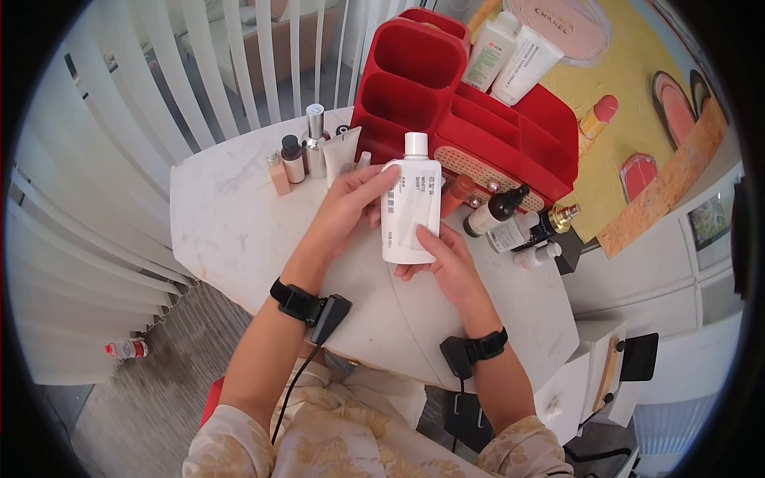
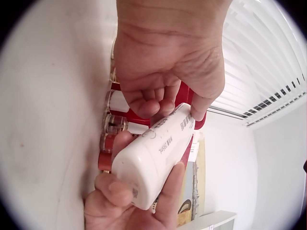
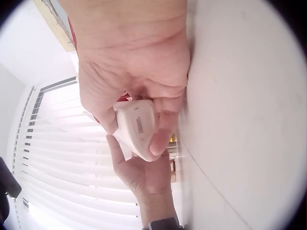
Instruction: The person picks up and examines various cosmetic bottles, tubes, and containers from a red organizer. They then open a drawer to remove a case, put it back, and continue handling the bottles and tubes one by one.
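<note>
A white bottle (image 1: 410, 209) with a white cap and dark print is held between both hands above the marble-look table (image 1: 239, 231). My left hand (image 1: 341, 213) grips it by the upper left side, thumb across the front near the shoulder. Lower down, my right hand (image 1: 453, 264) holds the bottom right, its thumb on the label. The right wrist view shows the base of the bottle (image 3: 136, 125) between thumb and curled fingers. From the left wrist, the bottle (image 2: 156, 153) appears tilted, with both hands around it.
Behind the bottle stands a red organizer (image 1: 510, 143) with compartments, two white tubes or bottles on top. A silver bottle (image 1: 315, 139), a dark-capped bottle (image 1: 292, 159) and a pale tube are at left. A brown bottle (image 1: 496, 211) and several others stand at right. Blinds (image 1: 103, 175) hang alongside.
</note>
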A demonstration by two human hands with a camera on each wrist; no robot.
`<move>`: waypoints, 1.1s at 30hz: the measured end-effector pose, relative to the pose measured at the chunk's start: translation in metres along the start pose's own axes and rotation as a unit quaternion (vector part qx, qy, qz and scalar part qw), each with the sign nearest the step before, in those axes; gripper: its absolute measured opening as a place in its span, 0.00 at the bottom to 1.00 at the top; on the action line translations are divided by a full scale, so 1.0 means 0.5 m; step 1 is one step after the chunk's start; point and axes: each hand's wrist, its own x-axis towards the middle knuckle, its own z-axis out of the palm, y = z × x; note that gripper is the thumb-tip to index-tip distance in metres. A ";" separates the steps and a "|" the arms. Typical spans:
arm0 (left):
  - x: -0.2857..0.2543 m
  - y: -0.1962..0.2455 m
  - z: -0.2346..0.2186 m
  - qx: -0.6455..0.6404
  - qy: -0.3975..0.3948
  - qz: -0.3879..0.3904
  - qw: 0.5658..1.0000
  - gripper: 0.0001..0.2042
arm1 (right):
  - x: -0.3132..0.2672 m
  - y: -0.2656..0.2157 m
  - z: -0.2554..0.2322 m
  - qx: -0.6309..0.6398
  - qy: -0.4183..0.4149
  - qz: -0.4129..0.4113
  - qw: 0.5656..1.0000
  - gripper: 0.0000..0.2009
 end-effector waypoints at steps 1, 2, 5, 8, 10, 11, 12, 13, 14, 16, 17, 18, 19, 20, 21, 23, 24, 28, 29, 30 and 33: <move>0.001 0.001 -0.001 0.001 -0.006 0.001 1.000 0.20 | -0.002 -0.004 0.001 0.005 0.002 0.003 1.000 0.21; 0.001 0.004 -0.001 0.000 -0.005 0.001 1.000 0.20 | -0.003 -0.007 0.001 0.011 0.005 0.006 1.000 0.21; -0.002 0.003 0.004 -0.007 -0.002 -0.004 1.000 0.20 | -0.006 -0.008 -0.001 0.012 -0.004 -0.008 1.000 0.21; -0.001 0.003 0.004 -0.008 -0.001 -0.008 1.000 0.20 | -0.006 -0.009 0.000 0.015 -0.005 -0.013 1.000 0.21; 0.000 0.004 0.001 -0.001 -0.007 -0.009 1.000 0.20 | -0.005 -0.005 -0.003 0.005 -0.005 -0.006 1.000 0.21; 0.000 0.005 0.002 0.002 0.000 -0.007 1.000 0.20 | -0.004 -0.002 -0.004 0.000 -0.005 -0.002 1.000 0.22; -0.001 0.006 0.005 0.003 0.007 -0.006 1.000 0.20 | -0.003 -0.002 -0.003 -0.005 -0.008 -0.008 1.000 0.22; -0.003 0.004 0.007 0.004 0.014 -0.006 1.000 0.20 | -0.003 -0.001 0.000 -0.010 -0.011 -0.013 1.000 0.22; -0.003 0.001 0.006 0.000 0.014 -0.008 1.000 0.20 | -0.005 0.000 0.001 -0.015 -0.013 -0.017 1.000 0.22; -0.001 0.001 0.002 -0.007 0.015 -0.009 1.000 0.21 | -0.004 0.004 -0.004 -0.003 -0.018 -0.014 1.000 0.22; 0.000 0.001 0.001 -0.003 0.014 -0.009 1.000 0.21 | -0.002 0.003 -0.004 0.004 -0.022 -0.014 1.000 0.22; 0.001 -0.001 -0.002 0.001 0.013 -0.009 1.000 0.21 | -0.001 0.001 -0.002 0.000 -0.019 -0.014 1.000 0.22; 0.002 -0.001 -0.003 0.005 0.011 -0.009 1.000 0.21 | -0.002 0.000 0.001 -0.004 -0.016 -0.014 1.000 0.22; 0.002 0.000 -0.002 0.004 0.012 -0.008 1.000 0.21 | -0.004 -0.001 0.003 -0.007 -0.012 -0.014 1.000 0.22; 0.001 -0.001 -0.002 0.003 0.013 -0.008 1.000 0.21 | -0.004 -0.002 0.004 -0.015 -0.012 -0.018 1.000 0.22; -0.001 -0.003 -0.001 0.001 0.015 -0.008 1.000 0.21 | -0.006 -0.002 0.004 -0.031 -0.008 -0.026 0.999 0.22; -0.002 -0.003 0.000 0.000 0.016 -0.007 1.000 0.20 | -0.007 -0.002 0.004 -0.034 -0.006 -0.028 0.999 0.22; -0.002 0.004 0.001 0.007 0.001 0.000 1.000 0.20 | -0.006 -0.006 0.007 -0.041 0.002 -0.037 0.998 0.22; -0.002 0.005 0.001 0.008 0.004 -0.001 1.000 0.21 | -0.006 -0.006 0.008 -0.042 0.004 -0.037 0.998 0.22; -0.002 0.005 0.002 0.008 0.008 -0.002 1.000 0.21 | -0.005 -0.004 0.007 -0.033 -0.002 -0.035 0.999 0.22; -0.005 0.004 0.000 -0.017 -0.011 -0.011 1.000 0.21 | -0.006 0.001 -0.005 -0.004 -0.017 -0.029 0.999 0.23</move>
